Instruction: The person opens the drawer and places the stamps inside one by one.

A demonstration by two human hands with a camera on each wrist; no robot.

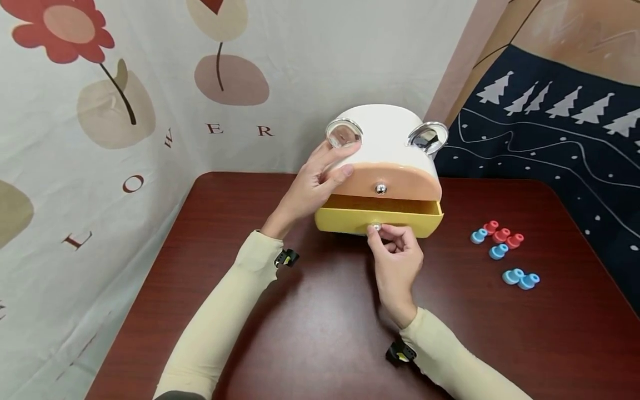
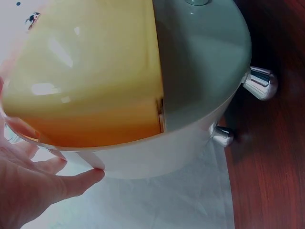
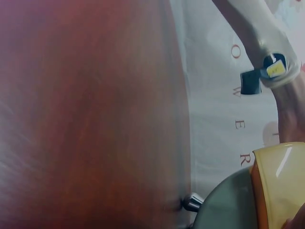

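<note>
A white round-topped drawer cabinet [image 1: 387, 130] stands on the table with a peach-orange upper drawer [image 1: 412, 183] closed and a yellow drawer [image 1: 340, 220] pulled out below it. My left hand [image 1: 312, 180] rests on the cabinet's upper left side, fingers extended over the white shell and thumb by the orange drawer's edge. With thumb and fingertips, my right hand [image 1: 398, 264] pinches the small silver knob [image 1: 377, 226] of the yellow drawer. In the left wrist view, a grey-green front panel [image 2: 209, 57] shows beside the yellow drawer. Only a sliver of the right hand appears in its own wrist view.
Two chrome-rimmed round pieces [image 1: 428, 138] stick out from the cabinet's top. To its right on the dark red-brown table [image 1: 320, 344] lie several blue pegs [image 1: 498, 251] and red pegs [image 1: 515, 240]. Printed cloth [image 1: 280, 50] hangs behind the table.
</note>
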